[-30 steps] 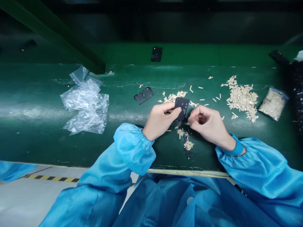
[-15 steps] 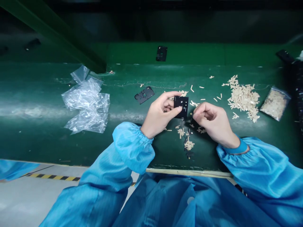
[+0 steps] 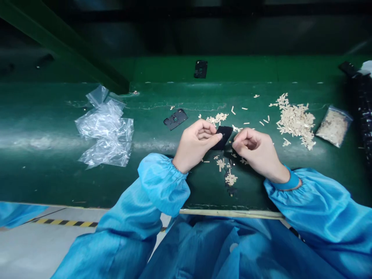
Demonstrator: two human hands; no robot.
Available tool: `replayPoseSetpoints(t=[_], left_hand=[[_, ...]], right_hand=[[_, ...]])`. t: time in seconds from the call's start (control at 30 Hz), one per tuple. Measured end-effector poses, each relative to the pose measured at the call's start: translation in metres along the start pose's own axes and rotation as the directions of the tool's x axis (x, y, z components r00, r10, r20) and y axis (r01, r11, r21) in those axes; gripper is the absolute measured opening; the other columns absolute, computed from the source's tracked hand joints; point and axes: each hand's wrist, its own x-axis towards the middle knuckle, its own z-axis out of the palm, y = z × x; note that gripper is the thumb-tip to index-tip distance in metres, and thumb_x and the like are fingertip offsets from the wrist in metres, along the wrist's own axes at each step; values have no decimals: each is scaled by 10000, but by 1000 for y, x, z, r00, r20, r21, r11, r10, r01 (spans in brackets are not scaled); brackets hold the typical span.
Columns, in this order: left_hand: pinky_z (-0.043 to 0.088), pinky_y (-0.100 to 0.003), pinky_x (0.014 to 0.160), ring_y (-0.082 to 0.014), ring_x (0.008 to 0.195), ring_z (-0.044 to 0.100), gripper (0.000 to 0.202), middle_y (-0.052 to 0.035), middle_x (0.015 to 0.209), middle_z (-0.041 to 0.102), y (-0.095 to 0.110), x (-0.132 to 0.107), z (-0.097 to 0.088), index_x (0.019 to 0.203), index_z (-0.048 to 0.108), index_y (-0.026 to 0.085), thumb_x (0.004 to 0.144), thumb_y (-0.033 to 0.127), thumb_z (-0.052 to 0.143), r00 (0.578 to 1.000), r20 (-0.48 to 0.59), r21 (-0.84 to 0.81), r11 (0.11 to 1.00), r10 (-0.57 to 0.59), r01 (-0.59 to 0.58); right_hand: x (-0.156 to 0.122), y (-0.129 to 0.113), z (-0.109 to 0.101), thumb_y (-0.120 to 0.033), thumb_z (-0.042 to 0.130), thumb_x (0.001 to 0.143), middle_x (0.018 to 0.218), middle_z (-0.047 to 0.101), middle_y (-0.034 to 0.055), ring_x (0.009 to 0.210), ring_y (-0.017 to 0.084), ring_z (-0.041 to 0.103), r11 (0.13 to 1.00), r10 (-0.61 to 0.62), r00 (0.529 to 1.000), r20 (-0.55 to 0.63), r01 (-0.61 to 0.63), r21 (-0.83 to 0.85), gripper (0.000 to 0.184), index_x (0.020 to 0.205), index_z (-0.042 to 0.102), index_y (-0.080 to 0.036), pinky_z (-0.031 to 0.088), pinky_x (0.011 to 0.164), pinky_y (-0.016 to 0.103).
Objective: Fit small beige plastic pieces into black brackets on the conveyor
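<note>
My left hand (image 3: 197,142) holds a flat black plastic part (image 3: 223,138) by its left side, thumb across the face turned up to me. Just right of the part, my right hand (image 3: 255,150) is closed, thumb and forefinger pinched together; whatever lies between the fingertips is too small to make out. Beneath and around the hands are small beige strips, in a pile (image 3: 217,118) beyond the part and in a cluster (image 3: 231,179) nearer me. A second black plate with cutouts (image 3: 176,119) lies left of my left hand.
Clear plastic bags (image 3: 106,128) lie crumpled on the left of the green bench (image 3: 157,174). A large heap of beige pieces (image 3: 296,120) and a filled zip bag (image 3: 334,126) are on the right. Another black plate (image 3: 200,69) lies at the back. A dark ridged object (image 3: 363,100) borders the right.
The black part in my left hand has tilted, so its face with small light spots no longer shows. My right hand has shifted slightly left, staying pinched beside it.
</note>
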Motion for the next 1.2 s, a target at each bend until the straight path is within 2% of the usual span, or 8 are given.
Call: replayPoseSetpoints(t=[0.17, 0.3, 0.93, 1.2], left_hand=[[466, -166, 573, -48, 609, 546, 252, 40, 706, 595, 1, 1, 2, 788, 578, 159, 706, 212, 810, 997, -48, -33, 997, -68, 66], [449, -164, 528, -44, 571, 519, 240, 50, 673, 573, 2, 1, 2, 785, 563, 164, 710, 191, 789, 994, -83, -67, 995, -75, 70], [385, -143, 487, -19, 511, 460, 207, 56, 667, 553, 6, -1, 5, 771, 565, 158, 719, 121, 763, 997, -69, -36, 999, -26, 23], [410, -133, 523, -15, 554, 493, 203, 46, 720, 578, 6, -3, 6, 783, 574, 150, 725, 127, 767, 999, -46, -54, 998, 14, -16]], right_hand=[[-1, 2, 0, -100, 667, 704, 679, 627, -18, 566, 91, 494, 997, 16, 998, 63, -11, -74, 90, 715, 632, -183, 368, 520, 239], [-2, 0, 0, -96, 656, 684, 631, 594, -33, 550, 95, 476, 988, 52, 990, 129, -33, -148, 97, 707, 622, -184, 357, 510, 246], [-2, -4, 3, -132, 656, 674, 611, 592, -34, 545, 99, 473, 977, 84, 992, 91, -64, -202, 66, 696, 620, -182, 352, 504, 248], [-3, -6, 3, -125, 651, 676, 595, 571, -39, 534, 91, 448, 980, 93, 991, 99, -73, -186, 58, 696, 630, -175, 329, 497, 244]])
